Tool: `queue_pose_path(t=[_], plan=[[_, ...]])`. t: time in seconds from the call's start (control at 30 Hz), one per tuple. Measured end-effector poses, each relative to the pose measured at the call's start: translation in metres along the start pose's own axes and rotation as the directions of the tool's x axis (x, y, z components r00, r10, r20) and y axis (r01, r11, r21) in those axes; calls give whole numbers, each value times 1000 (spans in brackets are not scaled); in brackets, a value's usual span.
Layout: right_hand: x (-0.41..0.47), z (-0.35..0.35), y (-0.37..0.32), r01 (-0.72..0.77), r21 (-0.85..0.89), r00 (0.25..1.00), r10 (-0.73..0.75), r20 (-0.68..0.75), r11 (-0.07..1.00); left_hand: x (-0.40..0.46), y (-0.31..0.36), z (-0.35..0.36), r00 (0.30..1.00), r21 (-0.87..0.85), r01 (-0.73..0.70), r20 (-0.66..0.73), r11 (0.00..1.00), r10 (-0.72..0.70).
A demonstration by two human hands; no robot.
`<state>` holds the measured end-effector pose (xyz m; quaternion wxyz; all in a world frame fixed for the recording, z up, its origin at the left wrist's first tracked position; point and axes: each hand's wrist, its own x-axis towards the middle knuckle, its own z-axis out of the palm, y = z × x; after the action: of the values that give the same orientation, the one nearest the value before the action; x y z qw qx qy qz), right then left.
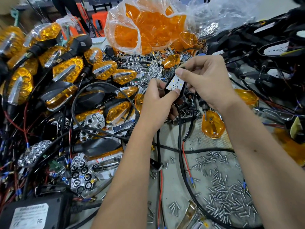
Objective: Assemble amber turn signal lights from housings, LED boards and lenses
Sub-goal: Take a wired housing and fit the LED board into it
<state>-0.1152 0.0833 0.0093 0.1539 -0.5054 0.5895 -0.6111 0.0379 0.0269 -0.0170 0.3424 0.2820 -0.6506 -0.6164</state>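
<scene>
We hold a black housing [171,91] with a white LED board [176,83] seated in it, gripped between both hands above the table [175,138]. Our left hand [158,103] curls round the housing's lower end, thumb pressed on the board's near edge. Our right hand [206,80] pinches the upper end, index fingertip on the board's far corner. Black and red wires [183,142] drop from the grip toward us across the table. Right of the grip and lower lies a loose amber lens [212,126]; nearer us, a scatter of screws [221,182]. Left of the grip sits a heap of finished lights [69,70] and chrome reflectors [80,177]. Beyond the grip stands a clear bag [145,25] full of amber lenses.
</scene>
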Motion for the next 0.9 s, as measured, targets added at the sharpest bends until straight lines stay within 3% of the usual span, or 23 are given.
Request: queue_pose_path(t=[0.5,0.7,0.9], plan=[[-1,0,-6,52,107,997,-58,49,993,-3,4,-2,999,-42,-7,42,999,9],[-2,-1,-4,5,192,998,-18,65,981,-3,8,-5,995,-242,36,95,970,-14],[-1,-1,-4,-89,285,991,56,124,954,-6,12,-8,989,-331,87,139,940,-42]])
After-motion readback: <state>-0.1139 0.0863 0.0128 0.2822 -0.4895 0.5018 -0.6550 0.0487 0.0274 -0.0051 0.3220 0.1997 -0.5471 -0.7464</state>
